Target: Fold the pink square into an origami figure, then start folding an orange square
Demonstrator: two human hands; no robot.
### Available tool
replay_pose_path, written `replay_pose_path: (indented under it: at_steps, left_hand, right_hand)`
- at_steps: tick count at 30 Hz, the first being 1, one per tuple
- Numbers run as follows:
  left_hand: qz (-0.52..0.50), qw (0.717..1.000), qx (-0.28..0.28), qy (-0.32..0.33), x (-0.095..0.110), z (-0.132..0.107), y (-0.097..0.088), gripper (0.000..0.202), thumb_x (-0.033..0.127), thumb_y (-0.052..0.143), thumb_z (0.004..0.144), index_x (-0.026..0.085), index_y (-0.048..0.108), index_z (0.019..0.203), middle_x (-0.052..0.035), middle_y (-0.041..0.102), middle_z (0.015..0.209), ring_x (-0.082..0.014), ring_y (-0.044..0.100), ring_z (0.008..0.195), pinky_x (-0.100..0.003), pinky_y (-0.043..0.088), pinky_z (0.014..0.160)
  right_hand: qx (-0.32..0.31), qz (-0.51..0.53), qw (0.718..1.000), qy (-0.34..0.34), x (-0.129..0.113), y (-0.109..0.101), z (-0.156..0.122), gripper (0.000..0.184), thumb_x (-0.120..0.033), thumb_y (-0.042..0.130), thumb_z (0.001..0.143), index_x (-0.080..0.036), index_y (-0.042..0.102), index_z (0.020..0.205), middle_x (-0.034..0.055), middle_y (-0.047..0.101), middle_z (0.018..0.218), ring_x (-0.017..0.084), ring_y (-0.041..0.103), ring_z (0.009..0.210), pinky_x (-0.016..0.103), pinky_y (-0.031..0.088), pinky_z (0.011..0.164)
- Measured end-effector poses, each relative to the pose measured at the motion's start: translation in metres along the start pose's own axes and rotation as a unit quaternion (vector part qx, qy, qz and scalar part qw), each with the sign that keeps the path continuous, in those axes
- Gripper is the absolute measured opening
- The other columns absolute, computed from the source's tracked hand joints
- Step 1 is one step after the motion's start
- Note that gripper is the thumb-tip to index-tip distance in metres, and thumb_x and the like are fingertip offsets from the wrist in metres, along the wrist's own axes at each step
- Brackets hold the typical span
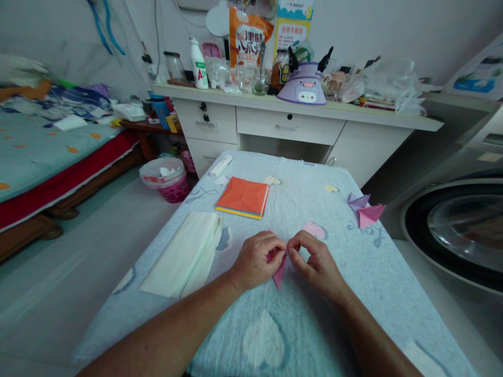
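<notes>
Between my hands, above the middle of the cloth-covered table, is a folded piece of pink paper [279,276]. My left hand [261,259] pinches it, with part of the paper hidden behind the fingers and a pointed end hanging below. My right hand [314,262] has its thumb and forefinger pinched together at the paper's right edge, fingertips meeting those of the left hand. A stack of square origami paper [242,196], orange on top, lies just beyond my left hand. Two folded paper pieces, one purple [357,202] and one pink [371,215], rest near the table's right edge.
A folded pale green sheet [184,254] lies at the left of the table [259,335], and a white oblong object [220,166] near its far left corner. Around stand a bin [167,180], a bed [58,149], a cluttered cabinet [291,125] and a washing machine [463,230].
</notes>
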State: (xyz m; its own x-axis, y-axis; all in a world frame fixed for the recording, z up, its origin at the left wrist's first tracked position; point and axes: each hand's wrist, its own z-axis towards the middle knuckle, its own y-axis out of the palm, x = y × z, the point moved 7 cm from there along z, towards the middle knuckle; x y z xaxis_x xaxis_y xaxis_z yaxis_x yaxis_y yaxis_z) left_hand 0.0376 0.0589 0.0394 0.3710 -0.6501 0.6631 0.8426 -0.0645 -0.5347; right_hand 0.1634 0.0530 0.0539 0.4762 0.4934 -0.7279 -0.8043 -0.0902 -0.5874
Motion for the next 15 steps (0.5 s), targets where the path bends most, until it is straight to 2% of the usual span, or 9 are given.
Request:
replay_pose_path:
  at_steps: [7, 15]
  left_hand:
    - [-0.006, 1.000, -0.004, 0.006, -0.0004, -0.0014, 0.0017, 0.013, 0.009, 0.054, 0.080, 0.019, 0.062, 0.079, -0.0031, 0.065, 0.076, -0.0145, 0.059, 0.073, -0.026, 0.049, 0.070]
    - [-0.029, 0.999, -0.013, -0.017, -0.0032, -0.0010, 0.0014, 0.012, 0.009, 0.057, 0.079, 0.018, 0.065, 0.079, -0.0029, 0.065, 0.075, -0.0134, 0.059, 0.071, -0.024, 0.049, 0.067]
  right_hand:
    - [-0.022, -0.006, 1.000, -0.008, -0.0003, -0.0011, 0.0029, 0.012, -0.016, 0.054, 0.088, -0.019, 0.060, 0.077, 0.0008, 0.058, 0.073, 0.013, 0.055, 0.068, 0.025, 0.044, 0.064]
    - [-0.019, -0.063, 0.997, -0.051, -0.0006, -0.0022, 0.0037, 0.011, -0.017, 0.056, 0.088, -0.019, 0.063, 0.079, 0.0016, 0.060, 0.072, 0.013, 0.057, 0.067, 0.025, 0.045, 0.062]
